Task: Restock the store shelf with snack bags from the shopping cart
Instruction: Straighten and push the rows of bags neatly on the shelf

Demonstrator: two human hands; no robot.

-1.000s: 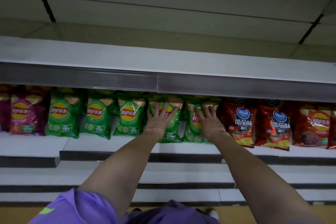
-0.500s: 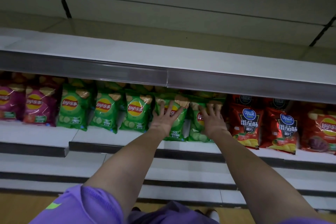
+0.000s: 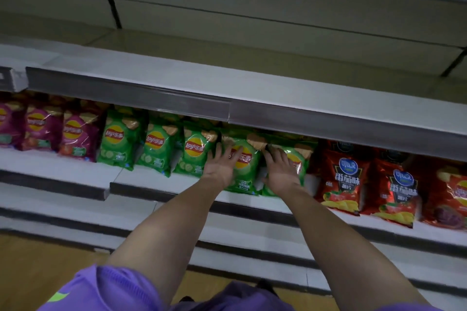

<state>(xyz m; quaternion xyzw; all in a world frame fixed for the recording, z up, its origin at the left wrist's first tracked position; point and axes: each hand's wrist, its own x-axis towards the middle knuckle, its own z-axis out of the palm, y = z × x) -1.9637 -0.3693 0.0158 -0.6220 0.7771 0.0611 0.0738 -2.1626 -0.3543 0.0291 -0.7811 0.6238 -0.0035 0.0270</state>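
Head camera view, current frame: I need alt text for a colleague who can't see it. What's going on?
Both hands press flat against green Lay's bags standing on a white store shelf: the left hand on one bag, the right hand on the next bag. Purple bags stand to the left, red tomato-flavour bags to the right.

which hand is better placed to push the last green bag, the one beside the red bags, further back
Right. The right hand already lies flat on the last green bag, next to the red bags. The left hand rests on the neighbouring green bag and would have to cross over.
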